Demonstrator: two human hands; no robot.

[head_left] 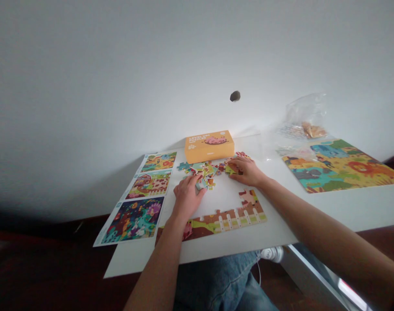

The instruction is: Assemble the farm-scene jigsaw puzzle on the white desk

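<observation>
My left hand [186,195] is closed, with a pale puzzle piece [200,185] between thumb and fingers at the near side of the loose pile. On the pile's right side my right hand [245,170] curls its fingers and thumb round a yellow-green puzzle piece [229,169], partly hidden by the fingers. Loose puzzle pieces [207,169] lie heaped between the hands. Nearer to me, a joined puzzle strip [229,219] shows a white fence and brown ground. Its right end turns upward, and my left forearm covers part of its left end.
Behind the pile stands an orange puzzle box [209,151] against the wall. A picture sheet [136,196] with three scenes overhangs the white table's [213,250] left edge. To the right are a finished animal puzzle [342,166] and a clear plastic bag [305,116] holding pieces.
</observation>
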